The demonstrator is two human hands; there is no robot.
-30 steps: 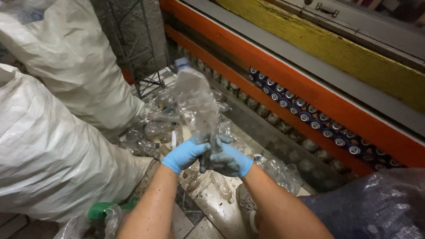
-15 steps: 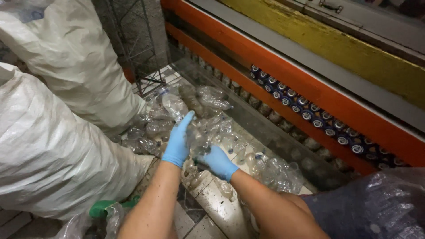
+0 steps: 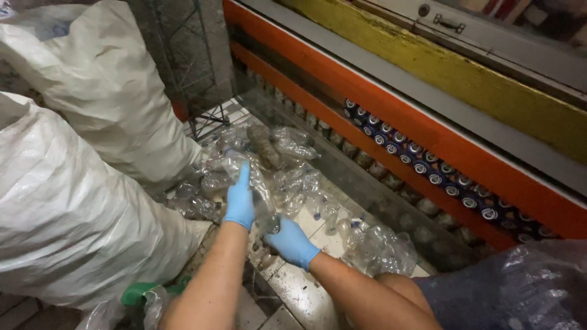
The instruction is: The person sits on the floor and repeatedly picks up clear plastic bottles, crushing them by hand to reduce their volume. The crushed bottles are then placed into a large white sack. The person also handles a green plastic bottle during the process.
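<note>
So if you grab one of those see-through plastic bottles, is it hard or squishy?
Probably squishy: the clear bottle between the gloved left hand and right hand looks crumpled. Likely light too, since it appears empty. It may slide or roll, lying loosely on the bottle pile.
</note>
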